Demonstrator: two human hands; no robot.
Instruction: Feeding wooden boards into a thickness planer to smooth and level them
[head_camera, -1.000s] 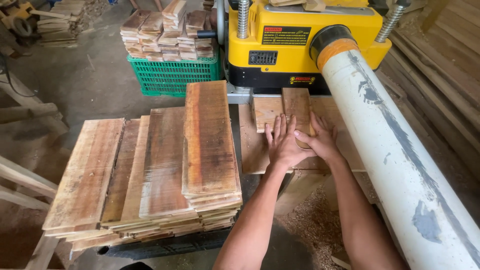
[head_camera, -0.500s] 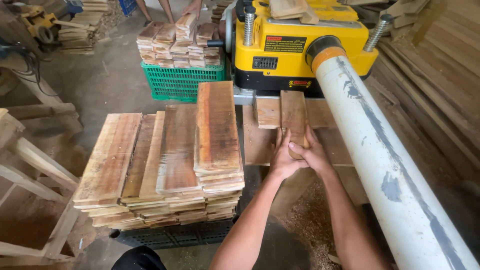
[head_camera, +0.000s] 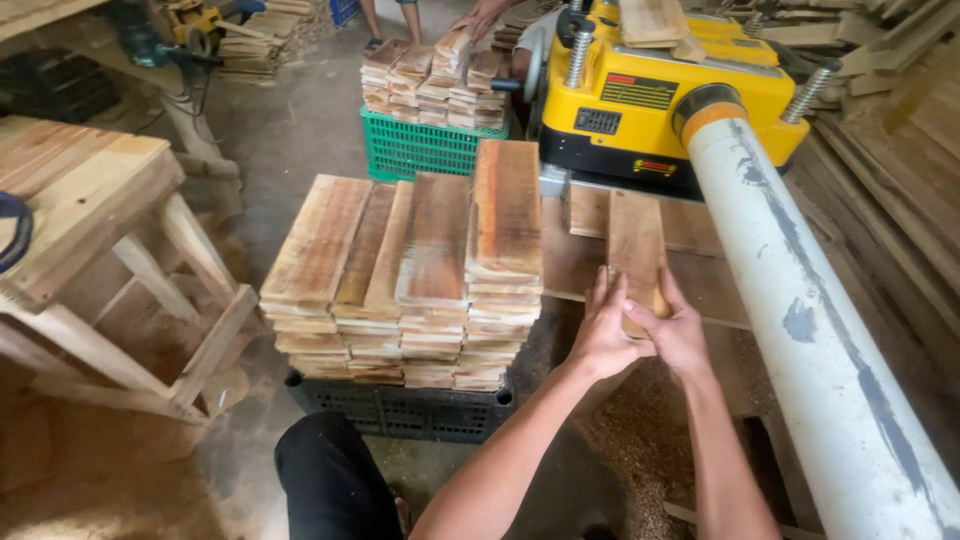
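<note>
My left hand (head_camera: 603, 335) and my right hand (head_camera: 677, 330) press side by side against the near end of a short wooden board (head_camera: 636, 245). That board lies flat on the infeed table (head_camera: 715, 285) of a yellow thickness planer (head_camera: 665, 100), pointing into its mouth. A second short board (head_camera: 587, 210) lies to its left, closer to the planer. Both hands have flat, extended fingers and grip nothing.
A stack of rough boards (head_camera: 420, 270) sits on a dark crate (head_camera: 400, 410) at my left. Behind it is a green crate (head_camera: 420, 150) piled with planed boards, where another person's hand (head_camera: 480, 15) reaches. A white dust pipe (head_camera: 810, 320) runs along the right; a wooden bench (head_camera: 90, 230) stands left.
My hands have slid from lying flat on top of the board to its near end, pushing it toward the planer. My view has shifted left and back.
</note>
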